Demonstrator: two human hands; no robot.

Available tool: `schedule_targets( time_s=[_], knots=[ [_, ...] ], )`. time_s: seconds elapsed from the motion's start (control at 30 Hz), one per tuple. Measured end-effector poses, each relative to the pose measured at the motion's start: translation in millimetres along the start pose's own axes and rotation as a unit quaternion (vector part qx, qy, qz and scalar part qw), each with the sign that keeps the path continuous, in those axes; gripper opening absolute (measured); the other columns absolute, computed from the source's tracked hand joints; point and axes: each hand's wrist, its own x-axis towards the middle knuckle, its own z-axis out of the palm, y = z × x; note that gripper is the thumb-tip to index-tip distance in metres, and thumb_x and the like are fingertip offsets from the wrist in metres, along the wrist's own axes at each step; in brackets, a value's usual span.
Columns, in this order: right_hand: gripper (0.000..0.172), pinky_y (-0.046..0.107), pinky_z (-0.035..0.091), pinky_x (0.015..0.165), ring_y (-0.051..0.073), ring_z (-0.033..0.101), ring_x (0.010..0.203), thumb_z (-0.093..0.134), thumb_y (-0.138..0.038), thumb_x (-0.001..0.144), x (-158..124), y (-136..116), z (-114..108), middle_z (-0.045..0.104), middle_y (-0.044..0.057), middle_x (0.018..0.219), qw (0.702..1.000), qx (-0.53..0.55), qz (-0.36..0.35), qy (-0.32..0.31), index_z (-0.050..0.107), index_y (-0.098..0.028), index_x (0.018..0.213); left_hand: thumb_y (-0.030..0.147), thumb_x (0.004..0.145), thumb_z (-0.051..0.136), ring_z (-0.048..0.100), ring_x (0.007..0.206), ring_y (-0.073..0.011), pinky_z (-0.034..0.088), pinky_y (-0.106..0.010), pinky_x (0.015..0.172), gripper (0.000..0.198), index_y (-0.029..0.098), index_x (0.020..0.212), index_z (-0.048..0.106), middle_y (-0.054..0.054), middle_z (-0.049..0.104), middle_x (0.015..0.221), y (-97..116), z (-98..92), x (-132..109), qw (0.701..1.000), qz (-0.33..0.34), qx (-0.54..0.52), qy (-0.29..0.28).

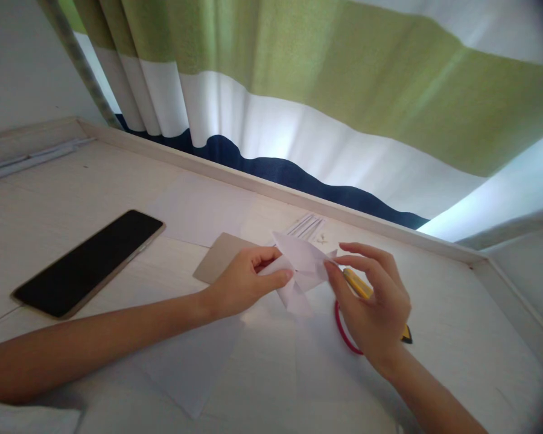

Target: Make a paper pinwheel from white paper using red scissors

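A white folded paper pinwheel (301, 253) is held up above the table between my two hands. My left hand (248, 277) pinches its left side, thumb in front and fingers behind. At its right corner, the thumb and index finger of my right hand (373, 295) close on a paper flap, while the other fingers stay raised. Partly hidden behind my right hand are a yellow utility knife (357, 283) and a red ring-shaped thing (344, 331). A grey-beige card (215, 256) lies just behind my left hand.
A black-screened phone (90, 262) lies on the white table (95, 181) at the left. White paper sheets lie behind (199, 208) and in front (194, 361) of my hands. Thin paper strips (308, 224) rest near the raised back edge. Behind hangs a striped curtain (298, 78).
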Motion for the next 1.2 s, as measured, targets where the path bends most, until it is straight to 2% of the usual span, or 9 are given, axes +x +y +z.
schedule_targets(
  time_s=[0.1,0.2,0.27,0.33,0.47,0.67,0.93,1.2],
  knots=[
    [0.019,0.039,0.043,0.078,0.019,0.058,0.083,0.065,-0.011,0.066,-6.3,-0.2,-2.4,0.064,0.003,0.089,0.992,-0.056,-0.107,0.029,0.060,-0.022,0.082,0.026,0.073,0.057,0.057,0.075,-0.0120,0.043,-0.020,0.067,0.016,0.017,0.085,0.062,0.002,0.064,0.080,-0.9,0.2,0.2,1.000,0.006,0.013,0.003],
    [0.021,0.041,0.039,0.083,0.020,0.060,0.084,0.065,-0.013,0.068,-10.8,-5.0,-7.5,0.068,0.003,0.088,0.962,-0.131,-0.238,0.014,0.062,-0.020,0.087,0.028,0.073,0.057,0.055,0.070,-0.0103,0.042,-0.019,0.063,0.015,0.017,0.082,0.062,0.003,0.061,0.076,-1.6,0.8,-0.2,1.000,0.001,0.013,0.003],
    [0.019,0.041,0.037,0.083,0.020,0.061,0.083,0.062,-0.015,0.071,-12.6,-9.5,-9.7,0.069,0.002,0.087,0.942,-0.161,-0.294,0.001,0.064,-0.018,0.089,0.028,0.073,0.057,0.054,0.069,-0.0097,0.041,-0.019,0.062,0.014,0.017,0.081,0.061,0.003,0.060,0.075,-1.3,1.4,-0.8,1.000,-0.003,0.007,-0.002],
    [0.017,0.039,0.037,0.082,0.019,0.061,0.083,0.060,-0.017,0.073,-13.6,-13.1,-9.5,0.069,0.002,0.086,0.932,-0.173,-0.319,-0.005,0.065,-0.017,0.089,0.026,0.074,0.057,0.054,0.070,-0.0099,0.041,-0.019,0.064,0.013,0.017,0.081,0.061,0.003,0.059,0.076,-0.4,1.9,-1.5,1.000,-0.003,0.004,-0.010],
    [0.018,0.040,0.038,0.082,0.019,0.059,0.085,0.061,-0.020,0.072,-15.1,-14.2,-4.9,0.068,0.003,0.091,0.931,-0.179,-0.318,-0.012,0.065,-0.017,0.090,0.025,0.074,0.056,0.054,0.074,-0.0114,0.041,-0.021,0.068,0.012,0.016,0.080,0.060,0.002,0.058,0.077,1.8,2.2,-2.8,1.000,0.004,0.015,-0.019],
    [0.020,0.041,0.039,0.084,0.019,0.058,0.087,0.065,-0.020,0.069,-15.7,-10.8,-0.9,0.067,0.005,0.093,0.941,-0.165,-0.295,-0.029,0.065,-0.017,0.088,0.027,0.074,0.055,0.053,0.070,-0.0110,0.042,-0.021,0.065,0.013,0.015,0.077,0.057,0.002,0.055,0.072,1.7,2.5,-3.4,0.999,0.007,0.038,-0.017],
    [0.020,0.041,0.040,0.085,0.019,0.056,0.091,0.066,-0.020,0.068,-16.2,-10.7,1.3,0.065,0.006,0.097,0.935,-0.161,-0.314,-0.035,0.064,-0.016,0.087,0.027,0.075,0.055,0.053,0.071,-0.0109,0.041,-0.021,0.065,0.013,0.015,0.078,0.058,0.002,0.057,0.074,0.6,1.8,-2.3,0.998,0.023,0.051,-0.012],
    [0.019,0.041,0.038,0.088,0.019,0.055,0.095,0.062,-0.021,0.069,-16.5,-9.9,2.5,0.064,0.006,0.099,0.932,-0.152,-0.326,-0.054,0.063,-0.016,0.087,0.024,0.074,0.057,0.052,0.067,-0.0078,0.041,-0.017,0.061,0.010,0.016,0.079,0.059,0.003,0.058,0.072,0.7,-0.8,0.7,1.000,0.027,0.008,-0.007]
  ],
)
